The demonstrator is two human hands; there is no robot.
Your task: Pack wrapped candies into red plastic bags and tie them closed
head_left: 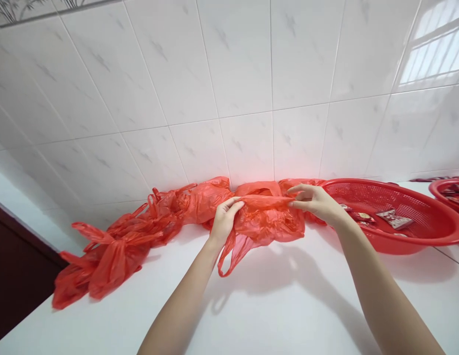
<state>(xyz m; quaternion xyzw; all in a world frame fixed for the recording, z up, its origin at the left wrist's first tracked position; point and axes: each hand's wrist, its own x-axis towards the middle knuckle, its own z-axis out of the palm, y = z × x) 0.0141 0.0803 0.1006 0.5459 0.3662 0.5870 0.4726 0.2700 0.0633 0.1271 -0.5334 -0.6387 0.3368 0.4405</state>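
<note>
A thin red plastic bag [270, 219] hangs between my two hands above the white table, one loop handle dangling at its lower left. My left hand [225, 217] pinches the bag's upper edge at the left, thumb on top. At the right end of that edge, my right hand [316, 201] has it between thumb and fingers. The edge is stretched roughly level between them. What the bag contains, if anything, I cannot make out.
Several knotted red plastic bags [118, 256] lie in a row along the tiled wall [244, 74]. To the right stands a red plastic basket [403, 212] with small packets [394, 219] inside. Another red basket [447, 187] is at the far right. The white table [274, 315] runs below.
</note>
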